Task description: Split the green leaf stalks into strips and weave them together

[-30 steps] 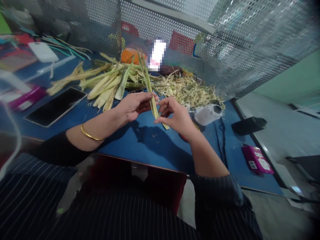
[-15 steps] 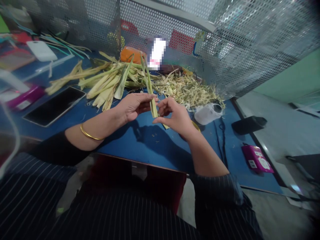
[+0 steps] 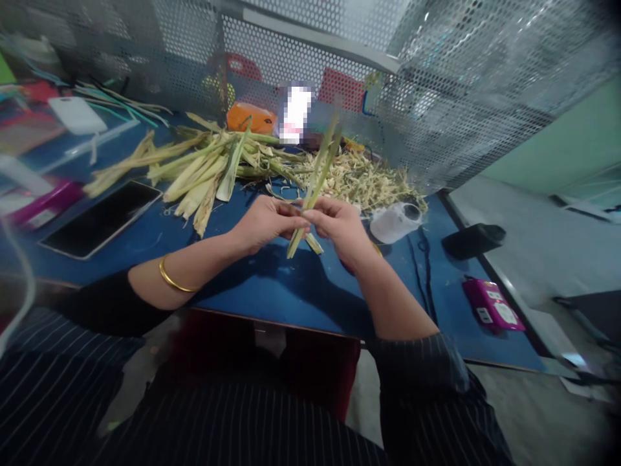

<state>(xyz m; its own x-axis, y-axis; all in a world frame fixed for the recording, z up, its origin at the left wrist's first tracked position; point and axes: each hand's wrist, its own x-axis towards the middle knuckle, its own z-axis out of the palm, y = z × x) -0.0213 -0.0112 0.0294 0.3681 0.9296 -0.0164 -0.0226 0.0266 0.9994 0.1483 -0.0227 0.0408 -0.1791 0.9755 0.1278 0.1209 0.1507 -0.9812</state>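
Note:
A folded strip of dry corn husk [image 3: 322, 169] stands slanted between my two hands, its cut lower end pointing toward me. My left hand [image 3: 266, 225] pinches it from the left with thumb and fingers. From the right, my right hand [image 3: 342, 232] grips the same strip close to the left fingertips. Another short piece of husk [image 3: 314, 244] shows just below the fingers. Beyond my left hand lies a bunch of long pale-green husks [image 3: 196, 175]. A heap of finely shredded husk [image 3: 371, 184] spreads behind my right hand.
On the blue table [image 3: 272, 291], a dark phone [image 3: 101, 220] lies left; a whitish translucent container [image 3: 395, 223], black cylinder [image 3: 473, 241] and magenta packet [image 3: 493, 303] are right. An orange packet [image 3: 251, 120] sits behind, before a perforated metal panel [image 3: 310, 39].
The husk strip has tipped its top to the right and its lower end toward me. My left hand has gone from loosely spread fingers to a pinch, meeting the right hand.

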